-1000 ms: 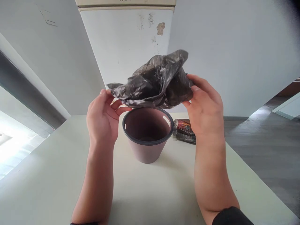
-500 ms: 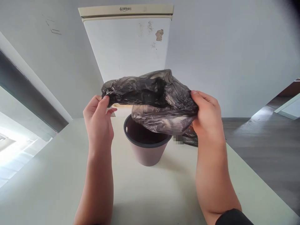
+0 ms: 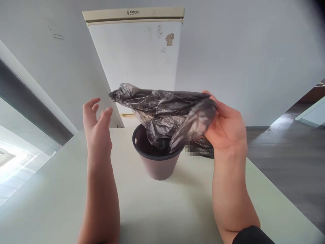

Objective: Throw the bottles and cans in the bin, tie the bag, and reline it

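A thin black plastic garbage bag (image 3: 162,105) stretches out crumpled above a trash can (image 3: 158,166). The can is pinkish-brown with a dark rim and stands upright; the bag's lower folds hang into its mouth. On the right, my right hand (image 3: 225,127) grips the bag's edge, some fingers hidden behind the plastic. Apart from the bag's left end, my left hand (image 3: 96,122) is raised with fingers spread and holds nothing.
The can rests on a pale table (image 3: 142,206). Just behind it to the right lies another dark plastic bundle (image 3: 204,149), partly pixelated. Beyond the table stand a white refrigerator (image 3: 137,57) and a grey wall (image 3: 241,61).
My left hand has let go of the bag and moved left, its fingers opening. The bag has swung and its lower folds have dropped into the can's mouth. My right hand still holds it.
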Available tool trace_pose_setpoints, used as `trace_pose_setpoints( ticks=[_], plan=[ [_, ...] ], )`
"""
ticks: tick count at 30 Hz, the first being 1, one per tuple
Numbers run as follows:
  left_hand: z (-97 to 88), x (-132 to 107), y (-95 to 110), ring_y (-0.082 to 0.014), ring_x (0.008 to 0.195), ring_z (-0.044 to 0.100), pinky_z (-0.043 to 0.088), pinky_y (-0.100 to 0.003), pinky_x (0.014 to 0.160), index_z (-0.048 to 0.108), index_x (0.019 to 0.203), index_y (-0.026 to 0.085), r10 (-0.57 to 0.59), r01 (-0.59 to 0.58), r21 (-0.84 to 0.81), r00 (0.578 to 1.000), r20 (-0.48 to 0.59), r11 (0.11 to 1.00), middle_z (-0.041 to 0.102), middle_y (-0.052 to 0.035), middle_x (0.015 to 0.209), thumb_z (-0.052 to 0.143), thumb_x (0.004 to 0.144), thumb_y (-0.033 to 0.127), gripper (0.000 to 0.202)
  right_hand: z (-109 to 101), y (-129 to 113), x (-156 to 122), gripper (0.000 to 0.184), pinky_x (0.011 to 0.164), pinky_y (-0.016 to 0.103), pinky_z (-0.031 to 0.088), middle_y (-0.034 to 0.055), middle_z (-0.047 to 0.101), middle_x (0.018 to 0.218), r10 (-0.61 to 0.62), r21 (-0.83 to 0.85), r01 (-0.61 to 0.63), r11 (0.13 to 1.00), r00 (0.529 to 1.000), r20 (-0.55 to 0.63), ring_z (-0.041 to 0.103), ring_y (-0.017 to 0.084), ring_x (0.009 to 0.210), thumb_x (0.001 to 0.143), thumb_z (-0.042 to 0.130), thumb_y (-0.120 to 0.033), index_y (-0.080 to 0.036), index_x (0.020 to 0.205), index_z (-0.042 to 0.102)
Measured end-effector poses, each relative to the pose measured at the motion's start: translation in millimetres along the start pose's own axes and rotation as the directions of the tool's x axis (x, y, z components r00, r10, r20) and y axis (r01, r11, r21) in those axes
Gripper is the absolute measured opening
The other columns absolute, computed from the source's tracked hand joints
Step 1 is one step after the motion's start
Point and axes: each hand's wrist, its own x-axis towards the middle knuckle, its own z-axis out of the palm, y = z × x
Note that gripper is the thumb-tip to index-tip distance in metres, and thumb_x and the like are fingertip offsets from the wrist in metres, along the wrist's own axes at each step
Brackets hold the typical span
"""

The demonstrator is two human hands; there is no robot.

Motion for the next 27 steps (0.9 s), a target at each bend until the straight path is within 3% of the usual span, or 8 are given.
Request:
trace_pose_setpoints(
  ticks=[2,6,8,10,16,22,25,27],
  plan=[
    [12.8,-14,29,-0.0258,0.131,0.061,0.052,-0.041,0.107,0.071,0.113,0.032,0.079,-0.059,0.165,0.99,-0.118,0.984,0.067,-0.0062,0.132,0.076,0.093,0.044,0.023,10,1,-5,0.019,0.094,0.046,0.065,0.0001,0.076,0.114,-0.103,0.007,0.103,0.995,0.994,0.04,0.07,0.026,0.122,0.088,0.078,-0.038,-0.031,0.105,0.072],
    [45.8,-44,64,-0.0285,0.111,0.07,0.059,-0.04,0.094,0.072,0.111,0.027,0.044,-0.068,0.063,0.946,0.322,0.996,0.074,-0.0071,0.114,0.089,0.08,0.045,0.04,32,-1,-22,0.017,0.104,0.053,0.062,0.0009,0.073,0.131,-0.149,-0.003,0.152,0.988,0.972,0.181,0.058,0.029,0.141,0.091,0.073,-0.044,-0.032,0.103,0.072],
    [58.9,-54,66,-0.0269,0.095,0.073,0.061,-0.036,0.079,0.072,0.1,0.025,-0.002,-0.016,0.042,0.914,0.405,0.999,0.075,-0.0058,0.099,0.089,0.079,0.044,0.033,40,-1,-30,0.018,0.106,0.051,0.06,0.0003,0.071,0.136,-0.121,0.002,0.125,0.992,0.96,0.252,0.057,0.028,0.141,0.092,0.071,-0.043,-0.032,0.106,0.072],
    [64.1,-56,61,-0.0239,0.083,0.072,0.058,-0.033,0.068,0.072,0.089,0.024,-0.028,0.014,0.044,0.935,0.354,0.999,0.074,-0.0038,0.085,0.082,0.087,0.044,0.023,43,2,-33,0.019,0.102,0.045,0.062,0.0009,0.073,0.129,-0.112,-0.027,0.122,0.992,0.963,0.247,0.065,0.025,0.13,0.093,0.071,-0.041,-0.031,0.109,0.072],
    [41.2,-36,54,-0.0118,0.057,0.053,0.037,-0.028,0.048,0.073,0.087,0.025,0.01,-0.013,0.04,0.997,0.083,0.999,0.058,0.0026,0.065,0.069,0.097,0.034,0.014,27,13,-18,0.014,0.074,0.032,0.059,-0.001,0.068,0.084,-0.332,-0.28,0.289,0.916,0.935,-0.122,0.071,0.019,0.09,0.088,0.079,-0.04,-0.03,0.094,0.07],
    [39.7,-35,63,-0.0109,0.056,0.05,0.03,-0.032,0.048,0.069,0.085,0.025,0.041,-0.042,0.057,0.999,0.013,0.998,0.054,0.0029,0.063,0.059,0.101,0.028,0.019,29,13,-33,0.015,0.072,0.036,0.057,0.0029,0.071,0.1,-0.489,-0.348,0.399,0.849,0.842,-0.228,0.07,0.026,0.105,0.096,0.066,-0.043,-0.036,0.11,0.069],
    [44.1,-42,70,-0.0128,0.057,0.057,0.037,-0.032,0.049,0.068,0.087,0.028,0.089,-0.091,0.039,0.995,0.04,0.995,0.057,0.0033,0.063,0.058,0.103,0.031,0.019,37,20,-54,0.015,0.076,0.042,0.056,0.0033,0.073,0.097,-0.541,-0.464,0.493,0.736,0.84,0.034,0.07,0.028,0.095,0.098,0.062,-0.044,-0.037,0.098,0.075],
    [44.3,-50,76,-0.0134,0.057,0.058,0.043,-0.032,0.051,0.07,0.092,0.029,0.153,-0.158,0.036,0.982,0.108,0.987,0.06,0.003,0.067,0.058,0.103,0.03,0.017,43,26,-59,0.015,0.078,0.043,0.056,0.002,0.074,0.088,-0.41,-0.528,0.487,0.696,0.873,0.265,0.069,0.025,0.084,0.096,0.064,-0.038,-0.036,0.094,0.079]
  ],
)
